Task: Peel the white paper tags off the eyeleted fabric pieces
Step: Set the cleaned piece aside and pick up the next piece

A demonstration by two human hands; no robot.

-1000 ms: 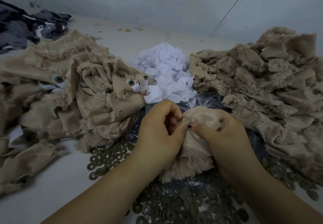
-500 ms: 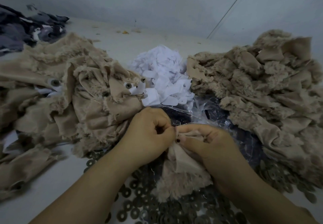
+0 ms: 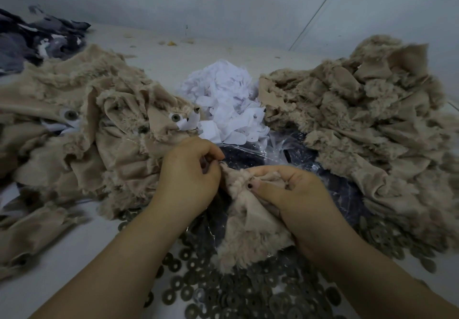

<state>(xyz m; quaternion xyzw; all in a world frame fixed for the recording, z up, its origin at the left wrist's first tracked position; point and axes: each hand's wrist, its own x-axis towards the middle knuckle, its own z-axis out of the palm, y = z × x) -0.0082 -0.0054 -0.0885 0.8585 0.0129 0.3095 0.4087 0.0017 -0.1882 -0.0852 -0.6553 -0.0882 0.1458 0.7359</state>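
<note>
Both hands work one fabric piece (image 3: pixel 250 216) held low over the worktop (image 3: pixel 62 249), between the two fabric heaps: the right hand (image 3: pixel 298 194) grips its bunched top edge, the left hand (image 3: pixel 191 177) pinches the edge beside it — no paper tag is visible there. Recommended: hold the cloth taut near the eyelet and peel slowly and flat, so the tag lifts whole — then drop it on the white paper pile (image 3: pixel 223 104).

Beige furry fabric piece (image 3: pixel 250 221); white paper scraps (image 3: pixel 223 104); washers (image 3: pixel 223 296) seemingly dull grey.
</note>
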